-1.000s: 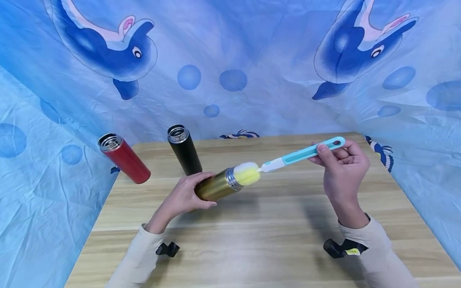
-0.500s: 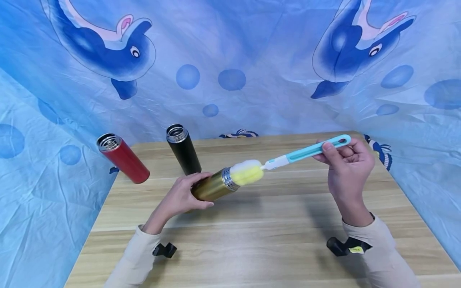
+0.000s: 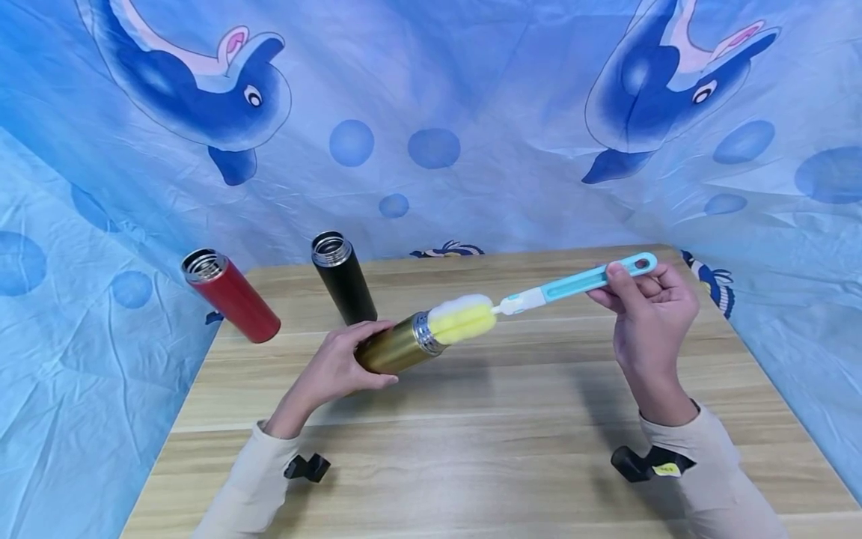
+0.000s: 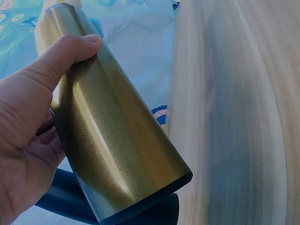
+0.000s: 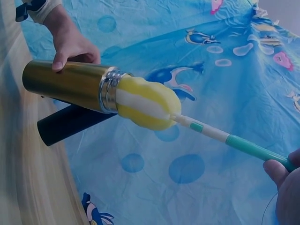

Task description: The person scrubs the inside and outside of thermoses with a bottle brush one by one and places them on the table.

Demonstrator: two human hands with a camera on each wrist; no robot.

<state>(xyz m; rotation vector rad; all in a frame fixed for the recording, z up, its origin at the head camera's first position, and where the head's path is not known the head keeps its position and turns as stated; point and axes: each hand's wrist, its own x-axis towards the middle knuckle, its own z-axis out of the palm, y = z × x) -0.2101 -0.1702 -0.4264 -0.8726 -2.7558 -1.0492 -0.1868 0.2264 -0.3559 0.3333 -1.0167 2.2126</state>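
My left hand [image 3: 340,363] grips a gold thermos bottle [image 3: 393,347] round its body, tilted with its steel mouth to the right. In the left wrist view the thumb lies across the gold bottle [image 4: 110,126]. My right hand [image 3: 649,318] pinches the turquoise handle of a bottle brush [image 3: 575,283] near its looped end. The brush's yellow and white sponge head [image 3: 465,320] sits partly in the bottle's mouth, with much of it showing outside. The right wrist view shows the sponge head [image 5: 147,103] bulging from the steel neck [image 5: 109,89]. Its inner end is hidden inside the bottle.
A black thermos bottle [image 3: 346,284] stands open-mouthed just behind the left hand. Farther left stands a red one [image 3: 236,299], also without a lid. The wooden table [image 3: 471,464] is bordered by a blue dolphin-print curtain [image 3: 498,90].
The right hand has shifted slightly to the right with the brush, and more of the sponge head shows outside the mouth. The left hand and gold bottle have moved slightly left.
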